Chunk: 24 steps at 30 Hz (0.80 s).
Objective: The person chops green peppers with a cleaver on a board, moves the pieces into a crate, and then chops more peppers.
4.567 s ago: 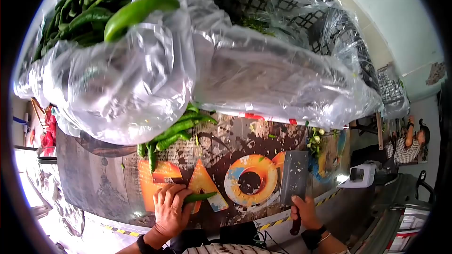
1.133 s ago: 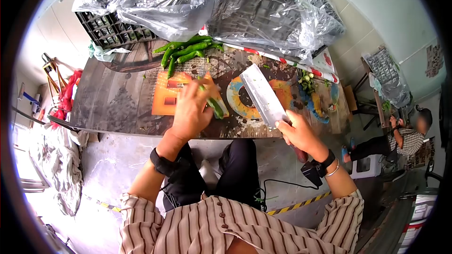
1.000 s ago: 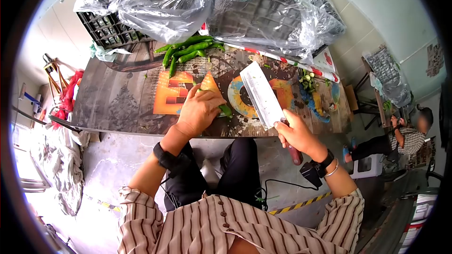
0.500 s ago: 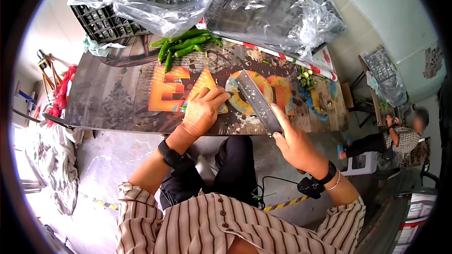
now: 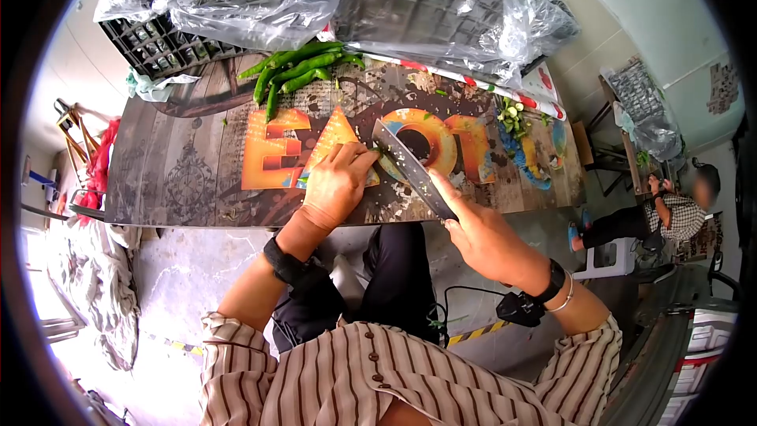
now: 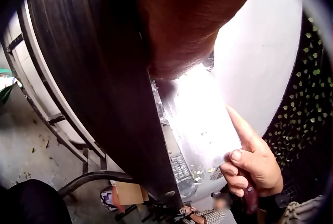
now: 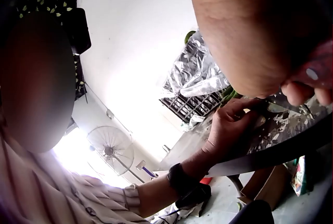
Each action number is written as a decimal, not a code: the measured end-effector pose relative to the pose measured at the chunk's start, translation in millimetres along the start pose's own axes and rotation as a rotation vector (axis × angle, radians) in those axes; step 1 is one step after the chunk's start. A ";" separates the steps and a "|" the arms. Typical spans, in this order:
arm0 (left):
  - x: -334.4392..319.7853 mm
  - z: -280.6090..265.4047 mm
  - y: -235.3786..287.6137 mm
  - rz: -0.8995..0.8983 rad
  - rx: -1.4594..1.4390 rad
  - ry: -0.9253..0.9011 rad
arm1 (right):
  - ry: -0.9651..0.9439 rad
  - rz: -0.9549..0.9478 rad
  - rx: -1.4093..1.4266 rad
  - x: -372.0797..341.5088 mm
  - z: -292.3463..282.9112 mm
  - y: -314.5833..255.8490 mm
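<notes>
My left hand (image 5: 335, 181) holds a green chili pepper (image 5: 378, 150) down on the wooden table, fingers bent over it and hiding most of it. In my right hand (image 5: 489, 241) is a cleaver (image 5: 415, 172), its broad blade flecked with pale bits and slanting across the table. The blade's far end comes right up to the left fingertips. From the left wrist view, the blade shines bright and the right hand wraps the dark red handle (image 6: 251, 195). Beyond the left hand lies a pile of whole green chilies (image 5: 296, 69).
Black crates (image 5: 162, 46) draped in clear plastic (image 5: 260, 8) line the table's back edge. Cut stem ends (image 5: 512, 118) sit at the right, and scraps are scattered over the printed tabletop (image 5: 173, 166). Another person (image 5: 678, 213) sits at the far right.
The cleaver has moved left to the left fingertips, its blade turning from flat-facing to nearly edge-on. The left hand has lowered and settled over the chili, which showed more a second ago.
</notes>
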<state>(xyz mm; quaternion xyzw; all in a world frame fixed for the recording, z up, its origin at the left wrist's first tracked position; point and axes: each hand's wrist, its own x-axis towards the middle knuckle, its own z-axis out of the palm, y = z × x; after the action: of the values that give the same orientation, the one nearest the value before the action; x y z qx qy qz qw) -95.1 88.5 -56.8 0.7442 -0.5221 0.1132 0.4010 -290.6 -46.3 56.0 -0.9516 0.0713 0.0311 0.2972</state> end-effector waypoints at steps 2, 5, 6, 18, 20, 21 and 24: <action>0.4 0.8 0.1 0.014 -0.003 0.033 | -0.021 0.034 0.049 0.7 -0.6 -1.1; 1.8 0.1 1.1 0.012 0.008 0.033 | -0.024 0.056 0.096 1.0 -2.0 -4.6; 1.9 0.1 1.3 0.007 0.006 0.029 | -0.029 0.058 0.099 1.2 -1.8 -4.9; 1.7 3.1 0.3 -0.023 0.021 0.020 | 0.014 -0.029 0.018 18.4 2.3 -8.9; 0.6 2.3 -0.9 -0.008 0.000 -0.003 | -0.116 0.148 0.009 31.5 -0.8 -14.0; 0.9 2.7 -0.8 0.005 0.005 -0.001 | -0.033 0.037 0.000 37.1 7.9 -3.8; 0.6 1.7 -0.2 -0.050 0.011 -0.012 | -0.005 0.059 0.064 47.4 11.5 3.1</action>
<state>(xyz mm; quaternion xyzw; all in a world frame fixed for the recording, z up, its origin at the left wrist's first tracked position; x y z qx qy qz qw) -95.1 87.0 -57.6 0.7600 -0.5052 0.1015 0.3962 -244.4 -47.8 39.9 -0.9391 0.0997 0.0400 0.3266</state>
